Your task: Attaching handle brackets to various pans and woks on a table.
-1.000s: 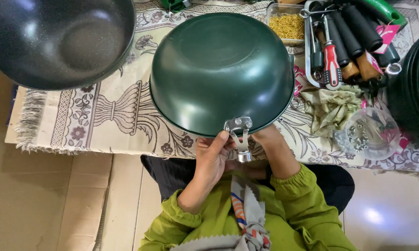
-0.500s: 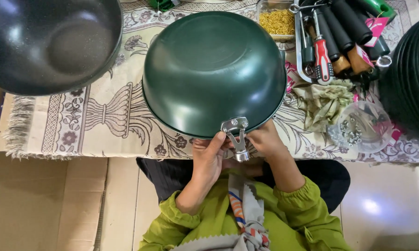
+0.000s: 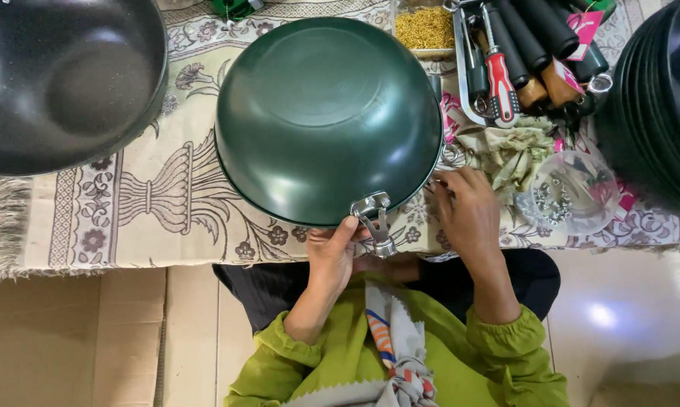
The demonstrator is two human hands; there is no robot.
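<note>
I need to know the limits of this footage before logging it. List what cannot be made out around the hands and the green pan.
Head view only:
- Inside of the upturned dark green metal pan: hidden, only its underside faces the camera.
- Left hand fingers: tucked under the pan's rim beside the silver metal handle bracket.
- Small metal parts in the clear plastic bowl: too small to identify.
- Stack of black pans: cut off by the right edge.
- Right hand: fingertip contact unclear.

- My left hand point(image 3: 332, 252) sits under the near rim of the upturned pan point(image 3: 329, 120), just left of its metal bracket point(image 3: 375, 222).
- My right hand point(image 3: 468, 211) lies on the cloth point(image 3: 151, 196), right of the pan.
- Beyond my right hand lies the screwdriver point(image 3: 500, 83); the clear bowl point(image 3: 574, 192) sits to its right.
- Far left of my left hand sits another pan point(image 3: 61, 83).
</note>
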